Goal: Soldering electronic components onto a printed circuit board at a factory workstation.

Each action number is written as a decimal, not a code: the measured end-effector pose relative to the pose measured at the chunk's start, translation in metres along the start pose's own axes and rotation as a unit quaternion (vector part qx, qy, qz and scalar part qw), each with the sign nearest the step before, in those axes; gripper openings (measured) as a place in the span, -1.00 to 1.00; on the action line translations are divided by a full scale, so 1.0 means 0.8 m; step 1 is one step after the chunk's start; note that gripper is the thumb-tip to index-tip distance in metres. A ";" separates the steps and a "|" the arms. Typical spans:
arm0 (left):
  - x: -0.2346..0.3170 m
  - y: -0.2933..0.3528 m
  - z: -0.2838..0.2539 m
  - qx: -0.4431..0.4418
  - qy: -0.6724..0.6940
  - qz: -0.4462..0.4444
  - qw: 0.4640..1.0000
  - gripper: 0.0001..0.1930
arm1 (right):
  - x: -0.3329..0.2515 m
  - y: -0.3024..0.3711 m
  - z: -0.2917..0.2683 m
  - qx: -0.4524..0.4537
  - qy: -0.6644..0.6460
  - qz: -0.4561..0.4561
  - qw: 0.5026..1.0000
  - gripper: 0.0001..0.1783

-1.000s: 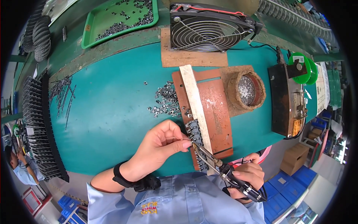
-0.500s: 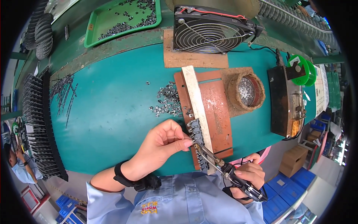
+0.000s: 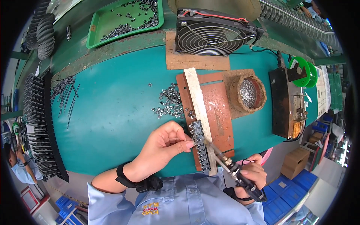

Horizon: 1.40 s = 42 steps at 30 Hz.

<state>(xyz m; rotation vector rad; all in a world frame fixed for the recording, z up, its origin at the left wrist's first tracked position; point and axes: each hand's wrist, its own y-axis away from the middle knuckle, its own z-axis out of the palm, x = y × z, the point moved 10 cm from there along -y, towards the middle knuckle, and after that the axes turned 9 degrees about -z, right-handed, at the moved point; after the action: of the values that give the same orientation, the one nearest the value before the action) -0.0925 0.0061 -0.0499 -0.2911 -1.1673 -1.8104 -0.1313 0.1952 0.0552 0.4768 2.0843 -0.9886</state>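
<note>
**Strip (image 3: 200, 150) now has no iron (image 3: 235, 171) over it**

The strip of little black chips lies on the brown board (image 3: 221, 123), close to the middle of the near edge of the counter (image 3: 108, 108). It runs along the left side of the white bar (image 3: 198, 97).

Half a second ago the tip of the iron was over the strip, right by the left thumb. Now the tip has slid right and is over the bar. So the spot by the thumb is free of the iron, and more chips can be seen.

The left hand (image 3: 165, 144) has hardly moved. Its thumb and finger pinch together at the left edge of the strip. I cannot tell if a tiny part is between them. The right hand (image 3: 254, 175) grips the iron by its black handle, past the near edge of the counter.

A pile of shiny bits (image 3: 170, 105) sits just left of the board. The round pot (image 3: 234, 93) is to its right.

The shirt (image 3: 183, 198) has letters sewn on in red and yellow. The green spool (image 3: 312, 73), by the right edge of the counter, has a white label too small to read.
</note>
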 end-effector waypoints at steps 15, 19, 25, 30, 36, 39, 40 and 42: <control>0.006 0.004 0.004 0.001 -0.002 0.022 1.000 -0.87 | 0.067 0.023 0.003 0.224 -0.068 0.096 0.967 -0.54; 0.037 0.018 -0.014 0.075 -0.078 0.008 0.994 -0.89 | 0.068 0.026 0.001 0.226 -0.072 0.105 0.966 -0.54; 0.133 0.061 -0.081 0.343 -0.431 0.231 0.802 -0.86 | 0.075 0.039 0.002 0.220 -0.062 0.133 0.964 -0.46; 0.123 0.048 -0.065 0.322 -0.487 0.193 0.788 -0.89 | 0.067 0.031 0.000 0.218 -0.055 0.108 0.968 -0.57; 0.122 0.038 -0.051 0.302 -0.555 0.200 0.749 -0.86 | 0.065 0.029 0.000 0.209 -0.036 0.098 0.972 -0.61; 0.124 0.044 -0.053 0.314 -0.531 0.191 0.763 -0.87 | 0.065 0.030 -0.003 0.214 -0.030 0.095 0.972 -0.62; 0.123 0.050 -0.057 0.325 -0.497 0.183 0.784 -0.87 | 0.066 0.031 -0.001 0.194 -0.028 0.091 0.976 -0.59; 0.119 0.061 -0.054 0.333 -0.462 0.177 0.803 -0.87 | 0.069 0.033 0.004 0.154 -0.022 0.083 0.984 -0.52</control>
<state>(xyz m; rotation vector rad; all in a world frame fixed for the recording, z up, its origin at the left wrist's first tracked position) -0.0928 -0.0893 0.0151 -0.9578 -2.1542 -0.7783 -0.1491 0.2102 -0.0018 0.7664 1.8254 -1.2156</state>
